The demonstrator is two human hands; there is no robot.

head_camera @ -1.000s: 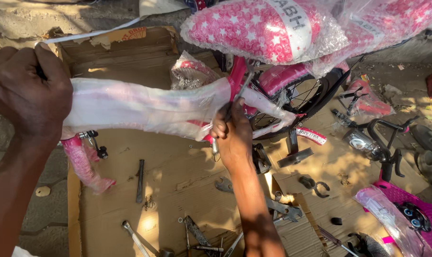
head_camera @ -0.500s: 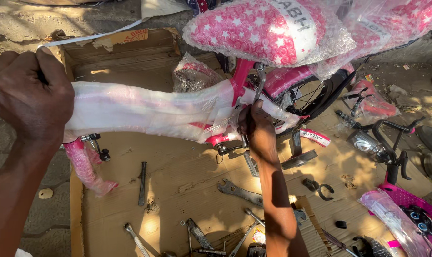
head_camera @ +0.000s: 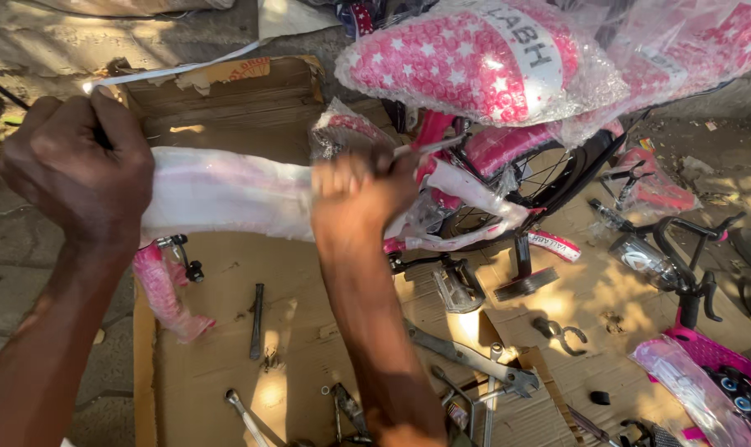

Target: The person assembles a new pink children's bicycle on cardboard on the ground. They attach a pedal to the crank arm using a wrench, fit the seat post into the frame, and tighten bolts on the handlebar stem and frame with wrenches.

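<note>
Currently, your left hand [head_camera: 76, 170] is closed in a fist on the left end of the white foam wrapping [head_camera: 226, 192], and that grip is clamped tight. The wrapping runs level across the middle of the view, above the cardboard sheet [head_camera: 218, 364] spread on the ground, and appears to sleeve a part of the pink bicycle [head_camera: 508, 157]. Your right hand [head_camera: 361, 192] is closed on the wrapping's right end, just beside the bicycle's frame; its grip is also clamped.

Note the hazards. If you pull hard with both hands, the thin wrapping is likely to tear unevenly and leave scraps on the part. A sudden release could swing your right hand into the wheel spokes [head_camera: 549, 175] or the pedal [head_camera: 452, 285] below. The bicycle, still partly in bubble wrap [head_camera: 483, 62], could tip toward you. Loose spanners [head_camera: 466, 356] lie below your right forearm; a dropped part would land among them.
</note>
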